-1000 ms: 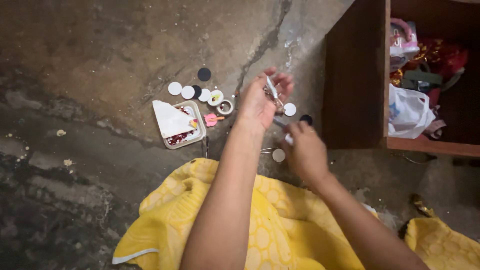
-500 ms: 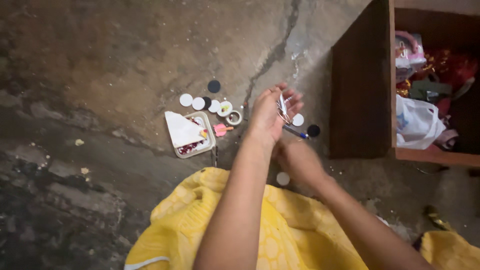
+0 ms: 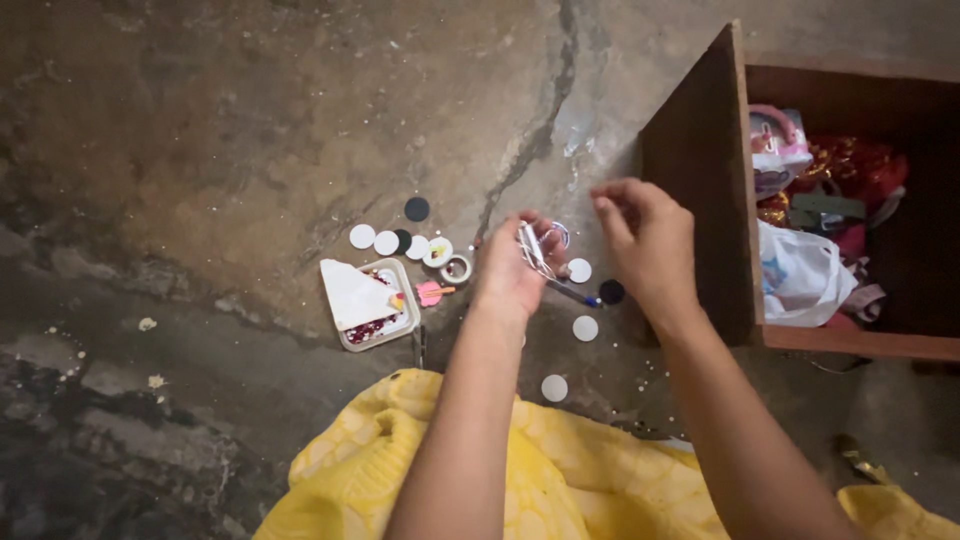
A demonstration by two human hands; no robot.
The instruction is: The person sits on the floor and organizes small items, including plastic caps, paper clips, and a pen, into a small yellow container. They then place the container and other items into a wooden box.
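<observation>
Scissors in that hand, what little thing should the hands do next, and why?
Probably bring the right hand back down toward the left hand. The left hand holds the scissors, while the right hand is raised beside the wooden box, fingers pinched; whether it holds anything I cannot tell. The paper circles lie on the floor under the hands, so cutting work looks close by.

Small silvery scissors point(image 3: 535, 250) stand tilted, blades up, clasped above white paper discs point(image 3: 583, 327).

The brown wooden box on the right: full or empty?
Partly full. The brown wooden box holds a white plastic bag and red and gold items.
</observation>
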